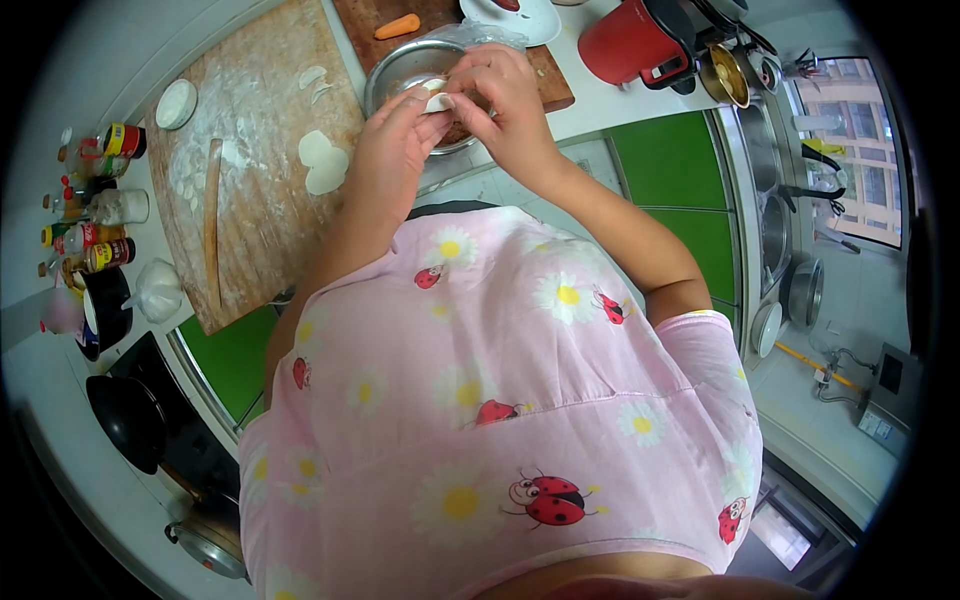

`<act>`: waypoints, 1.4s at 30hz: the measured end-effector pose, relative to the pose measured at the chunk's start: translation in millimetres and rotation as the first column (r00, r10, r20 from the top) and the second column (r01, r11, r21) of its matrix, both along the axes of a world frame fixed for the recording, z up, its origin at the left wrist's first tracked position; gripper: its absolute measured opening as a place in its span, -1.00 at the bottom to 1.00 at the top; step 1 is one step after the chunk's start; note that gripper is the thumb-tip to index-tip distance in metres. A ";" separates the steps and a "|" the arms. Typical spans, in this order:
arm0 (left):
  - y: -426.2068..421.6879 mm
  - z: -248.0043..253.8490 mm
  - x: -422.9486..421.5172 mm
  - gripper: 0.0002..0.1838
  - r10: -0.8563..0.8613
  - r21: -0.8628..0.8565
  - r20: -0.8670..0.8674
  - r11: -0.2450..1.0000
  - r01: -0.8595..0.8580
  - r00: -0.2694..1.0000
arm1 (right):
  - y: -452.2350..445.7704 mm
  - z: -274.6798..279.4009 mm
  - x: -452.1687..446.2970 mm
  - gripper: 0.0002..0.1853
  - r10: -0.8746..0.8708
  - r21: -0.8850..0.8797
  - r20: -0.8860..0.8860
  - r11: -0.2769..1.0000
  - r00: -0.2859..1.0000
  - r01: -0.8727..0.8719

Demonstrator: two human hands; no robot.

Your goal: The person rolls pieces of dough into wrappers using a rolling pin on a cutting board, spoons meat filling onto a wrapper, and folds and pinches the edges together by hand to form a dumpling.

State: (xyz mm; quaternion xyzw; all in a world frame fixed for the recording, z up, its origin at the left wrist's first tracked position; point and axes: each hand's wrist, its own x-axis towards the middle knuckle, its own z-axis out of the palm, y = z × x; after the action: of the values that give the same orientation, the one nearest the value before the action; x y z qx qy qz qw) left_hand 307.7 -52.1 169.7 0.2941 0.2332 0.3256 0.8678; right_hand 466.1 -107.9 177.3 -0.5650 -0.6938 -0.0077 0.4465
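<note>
Over a metal bowl point(376, 84), my left hand point(396, 138) and my right hand point(508, 98) meet with fingertips pinching a small white dumpling wrapper point(438, 103). Whether filling sits inside the wrapper is hidden by the fingers. Brownish contents show in part within the bowl, mostly covered by my hands. Left of my left hand, overlapping round dough wrappers point(324, 165) lie on a floured wooden board point(270, 240). Smaller dough scraps point(313, 76) rest farther up on it. A thin rolling pin point(213, 215) lies lengthwise across the board's left part.
A small white bowl point(176, 104) stands at the board's upper left corner. Behind the metal bowl are a carrot point(397, 26) and a white plate point(520, 22). A red appliance point(630, 42) stands to the right. Seasoning bottles point(108, 255) and a black pan point(128, 422) line the left.
</note>
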 end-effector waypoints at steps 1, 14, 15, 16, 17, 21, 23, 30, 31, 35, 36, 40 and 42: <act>0.1 -0.3 -0.4 -0.63 0.000 0.024 -0.013 1.000 0.001 1.000 | -1.1 3.2 -3.1 -0.87 -0.010 -0.030 -0.058 1.000 0.998 0.009; -5.4 20.1 1.1 -0.52 0.051 0.333 -0.045 0.942 -0.033 0.998 | -4.3 19.4 -16.8 -0.90 -0.028 -0.159 -0.471 0.986 0.881 -0.053; -5.5 20.4 1.0 -0.52 0.052 0.334 -0.052 0.942 -0.032 0.997 | -4.5 20.0 -16.9 -0.90 -0.032 -0.159 -0.462 0.986 0.886 -0.047; -5.7 20.7 0.8 -0.51 0.053 0.335 -0.058 0.942 -0.030 0.997 | -4.8 20.6 -16.9 -0.90 -0.035 -0.158 -0.452 0.987 0.892 -0.041; -6.1 21.3 0.5 -0.51 0.047 0.337 -0.059 0.941 -0.024 0.997 | -5.2 21.3 -16.8 -0.90 -0.039 -0.157 -0.441 0.987 0.897 -0.034; -3.9 18.8 -3.1 -0.51 -0.004 0.330 0.005 0.944 0.002 1.000 | -7.9 24.9 -17.5 -0.89 -0.034 -0.139 -0.469 0.990 0.883 -0.036; -2.3 18.7 -5.6 -0.51 -0.023 0.352 0.018 0.936 0.015 1.000 | -8.1 22.6 -18.9 -0.88 -0.044 -0.125 -0.568 0.992 0.822 -0.033; -5.7 24.6 -8.3 -0.63 0.086 0.572 -0.155 0.820 0.018 0.984 | -10.5 33.5 -15.5 -0.85 -0.037 -0.076 -0.556 0.997 0.831 -0.006; -6.5 24.5 -7.7 -0.67 0.118 0.581 -0.181 0.814 0.010 0.976 | -10.9 35.7 -16.1 -0.84 -0.032 -0.064 -0.545 0.998 0.838 -0.004; -1.4 22.8 -8.0 -0.81 0.278 0.748 -0.246 0.663 0.000 0.929 | -11.2 36.1 -16.3 -0.85 -0.004 -0.014 -0.493 1.000 0.870 -0.004; -1.0 24.2 -8.3 -0.83 0.318 0.792 -0.252 0.610 0.006 0.914 | -11.8 36.9 -16.5 -0.85 -0.007 -0.013 -0.465 1.000 0.885 0.001; -2.0 35.4 -12.3 -0.84 0.442 0.910 -0.276 0.406 0.084 0.854 | -13.6 41.3 -17.6 -0.85 -0.016 0.010 -0.340 1.000 0.940 0.021; -3.0 36.9 -12.4 -0.85 0.458 0.927 -0.252 0.367 0.077 0.853 | -13.5 41.3 -17.5 -0.85 -0.014 0.035 -0.285 0.999 0.958 0.025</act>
State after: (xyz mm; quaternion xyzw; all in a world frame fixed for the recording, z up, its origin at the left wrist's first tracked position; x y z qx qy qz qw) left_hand 295.3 -55.1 206.6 0.7604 0.2518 0.4184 0.4282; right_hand 448.6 -121.4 218.6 -0.5582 -0.6167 0.0560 0.5522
